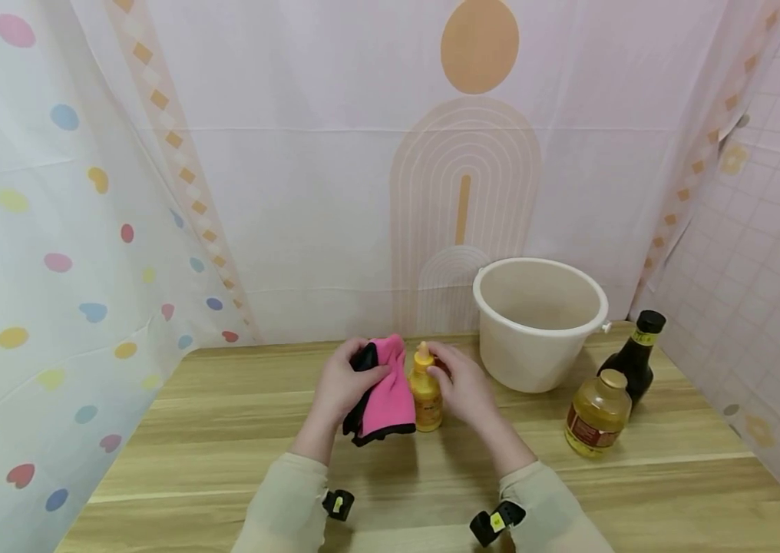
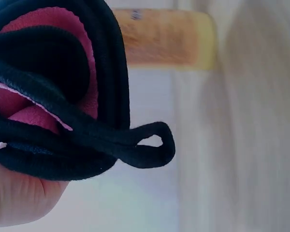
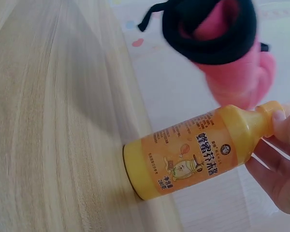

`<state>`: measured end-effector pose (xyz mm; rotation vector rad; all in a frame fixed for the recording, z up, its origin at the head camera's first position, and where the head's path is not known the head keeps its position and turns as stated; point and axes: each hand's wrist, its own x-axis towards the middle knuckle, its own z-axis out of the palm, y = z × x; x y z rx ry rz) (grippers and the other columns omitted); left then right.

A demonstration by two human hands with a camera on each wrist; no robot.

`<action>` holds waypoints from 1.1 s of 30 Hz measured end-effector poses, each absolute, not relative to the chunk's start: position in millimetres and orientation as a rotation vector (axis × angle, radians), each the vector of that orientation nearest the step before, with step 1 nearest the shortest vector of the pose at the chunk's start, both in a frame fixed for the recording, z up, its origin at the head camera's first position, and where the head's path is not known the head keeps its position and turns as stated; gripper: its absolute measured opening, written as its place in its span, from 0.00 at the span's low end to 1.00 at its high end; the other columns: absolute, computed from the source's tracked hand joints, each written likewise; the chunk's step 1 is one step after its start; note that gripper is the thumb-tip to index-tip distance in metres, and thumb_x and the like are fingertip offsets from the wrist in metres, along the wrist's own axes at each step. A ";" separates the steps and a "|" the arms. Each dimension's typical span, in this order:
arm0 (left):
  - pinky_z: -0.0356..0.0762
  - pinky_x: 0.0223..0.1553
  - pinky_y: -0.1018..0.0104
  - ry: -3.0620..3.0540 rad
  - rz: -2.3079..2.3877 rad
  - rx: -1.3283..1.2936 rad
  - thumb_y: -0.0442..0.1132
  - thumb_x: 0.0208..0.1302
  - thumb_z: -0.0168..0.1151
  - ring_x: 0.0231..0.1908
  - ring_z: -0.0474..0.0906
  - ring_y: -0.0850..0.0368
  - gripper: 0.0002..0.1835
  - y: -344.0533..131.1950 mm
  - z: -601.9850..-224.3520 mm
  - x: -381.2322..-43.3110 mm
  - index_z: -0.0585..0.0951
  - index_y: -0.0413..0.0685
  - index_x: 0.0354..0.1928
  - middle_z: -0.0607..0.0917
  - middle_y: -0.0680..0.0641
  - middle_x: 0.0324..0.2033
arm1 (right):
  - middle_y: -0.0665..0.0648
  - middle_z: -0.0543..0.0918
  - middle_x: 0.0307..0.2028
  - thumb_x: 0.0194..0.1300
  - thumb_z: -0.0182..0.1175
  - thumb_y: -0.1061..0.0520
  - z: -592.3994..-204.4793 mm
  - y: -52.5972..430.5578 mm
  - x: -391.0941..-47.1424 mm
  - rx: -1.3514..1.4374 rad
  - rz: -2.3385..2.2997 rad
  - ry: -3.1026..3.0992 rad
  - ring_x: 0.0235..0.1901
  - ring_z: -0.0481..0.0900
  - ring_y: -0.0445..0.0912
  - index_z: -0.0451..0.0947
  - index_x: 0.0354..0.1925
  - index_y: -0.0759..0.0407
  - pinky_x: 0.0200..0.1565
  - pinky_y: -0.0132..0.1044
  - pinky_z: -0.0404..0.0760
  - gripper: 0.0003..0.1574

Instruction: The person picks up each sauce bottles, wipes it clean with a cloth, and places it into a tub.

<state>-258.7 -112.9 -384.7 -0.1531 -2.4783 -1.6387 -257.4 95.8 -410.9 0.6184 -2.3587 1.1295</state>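
Note:
My left hand [image 1: 348,384] grips a pink oven mitt [image 1: 390,395] with black trim, holding it above the wooden table. The left wrist view looks into its black-edged opening, where a black hanging loop [image 2: 157,145] sticks out. Just right of the mitt stands a yellow squeeze bottle of honey mustard sauce [image 3: 188,152], upright, its label facing the right wrist camera. With thumb and fingers my right hand [image 1: 464,384] pinches the bottle's neck, just below its pale tip. In the head view the mitt's edge overlaps the bottle's left side.
Behind and right of my right hand stands a white bucket [image 1: 528,361]. Farther right are a squat jar of yellow liquid [image 1: 593,422] with a gold lid and a dark sauce bottle [image 1: 628,365] behind it. Patterned curtains [image 1: 321,192] hang around the wooden table [image 1: 224,430].

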 end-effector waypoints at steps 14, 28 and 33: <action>0.79 0.42 0.51 -2.396 -1.515 -0.253 0.34 0.51 0.75 0.40 0.79 0.48 0.16 -85.5 -384.0 -249.6 0.82 0.45 0.42 0.83 0.46 0.36 | 0.64 0.81 0.54 0.68 0.59 0.67 -413.5 94.9 -260.1 0.608 1.175 -2.356 0.53 0.79 0.56 0.76 0.59 0.64 0.55 0.49 0.76 0.22; 0.79 0.46 0.49 -2.447 -1.456 -0.265 0.33 0.52 0.75 0.41 0.80 0.48 0.16 -83.9 -394.2 -250.0 0.83 0.46 0.42 0.85 0.46 0.38 | 0.64 0.81 0.53 0.68 0.59 0.67 -413.4 94.1 -258.6 0.581 1.185 -2.362 0.53 0.79 0.57 0.76 0.60 0.64 0.55 0.50 0.76 0.22; 0.78 0.47 0.48 -2.469 -1.463 -0.275 0.33 0.52 0.75 0.42 0.80 0.48 0.15 -87.1 -396.6 -252.5 0.82 0.46 0.42 0.85 0.46 0.39 | 0.64 0.81 0.54 0.68 0.59 0.66 -413.2 93.6 -257.9 0.576 1.180 -2.365 0.54 0.79 0.57 0.76 0.60 0.64 0.56 0.51 0.75 0.22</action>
